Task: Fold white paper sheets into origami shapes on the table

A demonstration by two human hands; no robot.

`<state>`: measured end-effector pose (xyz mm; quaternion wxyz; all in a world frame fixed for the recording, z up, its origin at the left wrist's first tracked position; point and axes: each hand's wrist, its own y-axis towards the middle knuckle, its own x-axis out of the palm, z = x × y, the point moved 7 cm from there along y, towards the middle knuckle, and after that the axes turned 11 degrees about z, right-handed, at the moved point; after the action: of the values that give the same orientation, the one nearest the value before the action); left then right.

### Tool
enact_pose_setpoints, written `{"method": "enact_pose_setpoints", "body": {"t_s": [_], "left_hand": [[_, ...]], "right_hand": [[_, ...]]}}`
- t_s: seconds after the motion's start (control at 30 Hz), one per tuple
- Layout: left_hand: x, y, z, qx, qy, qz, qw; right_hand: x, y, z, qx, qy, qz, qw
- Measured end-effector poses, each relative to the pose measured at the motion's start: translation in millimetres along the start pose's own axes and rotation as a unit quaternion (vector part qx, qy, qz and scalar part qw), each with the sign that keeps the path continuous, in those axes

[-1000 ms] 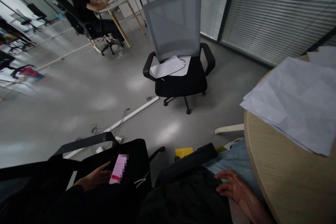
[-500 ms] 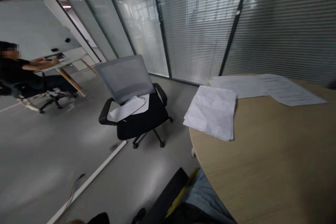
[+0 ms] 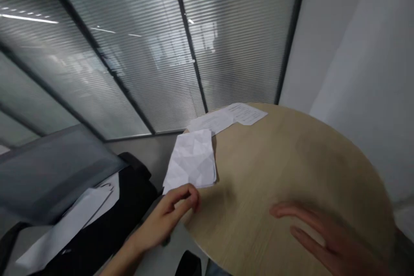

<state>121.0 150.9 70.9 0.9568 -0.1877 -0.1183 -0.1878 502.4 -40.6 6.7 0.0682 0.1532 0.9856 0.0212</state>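
Observation:
My left hand reaches up at the near left rim of the round wooden table, its curled fingertips at the near corner of a creased stack of white paper. Whether the fingers pinch the paper I cannot tell. My right hand hovers low over the tabletop at the lower right, blurred, fingers spread, holding nothing. More printed sheets lie at the table's far edge.
A grey-backed office chair with white papers on its black seat stands left of the table. Glass walls with blinds run behind. A white wall closes the right side.
The view has swung right and up, from the floor and lap to the table. Both hands have risen from the lap to the table, the left to the creased paper stack.

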Motion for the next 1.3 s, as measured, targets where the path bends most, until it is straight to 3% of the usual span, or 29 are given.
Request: {"method": "enact_pose_setpoints", "body": {"t_s": [0.07,0.13,0.17,0.23,0.3,0.4,0.47,0.57,0.83,1.07,1.3], "left_hand": [[59.9,52.9,4.9,0.052,-0.022,-0.009,0.998],[119.4,98.5,5.9,0.148,0.061,-0.039,0.986],[145.7,117.8,6.7,0.218,0.129,-0.047,0.966],[186.9,150.1,3.6,0.352,0.301,-0.037,0.885],[206.9,176.7,-6.4,0.427,0.442,0.001,0.789],[205.9,202.1,-25.4,0.439,0.564,0.048,0.698],[199.5,207.0,-37.5,0.421,0.614,0.046,0.666],[195.4,202.2,-48.3,0.413,0.647,0.035,0.641],[200.1,202.7,-59.1,0.398,0.669,0.021,0.627],[197.2,205.0,-67.6,0.37,0.683,-0.007,0.63],[193.8,193.6,-64.1,0.366,0.691,-0.009,0.624]], "right_hand": [[-11.7,42.3,-31.6,-0.1,-0.073,0.011,0.992],[-19.2,85.2,-47.4,-0.17,-0.133,0.03,0.976],[-22.3,105.4,-48.2,-0.193,-0.17,0.043,0.965],[-25.5,140.2,-39.2,-0.229,-0.267,0.058,0.934],[-28.6,167.3,-22.7,-0.246,-0.353,0.07,0.9],[-33.9,194.8,1.9,-0.248,-0.432,0.08,0.863],[-38.0,205.3,13.6,-0.246,-0.458,0.093,0.849],[-41.5,212.7,27.6,-0.244,-0.466,0.105,0.844],[-36.8,215.3,52.7,-0.227,-0.501,0.066,0.833],[-35.6,211.1,55.8,-0.2,-0.522,0.043,0.828],[-31.5,207.3,58.3,-0.22,-0.521,0.058,0.823]]}}
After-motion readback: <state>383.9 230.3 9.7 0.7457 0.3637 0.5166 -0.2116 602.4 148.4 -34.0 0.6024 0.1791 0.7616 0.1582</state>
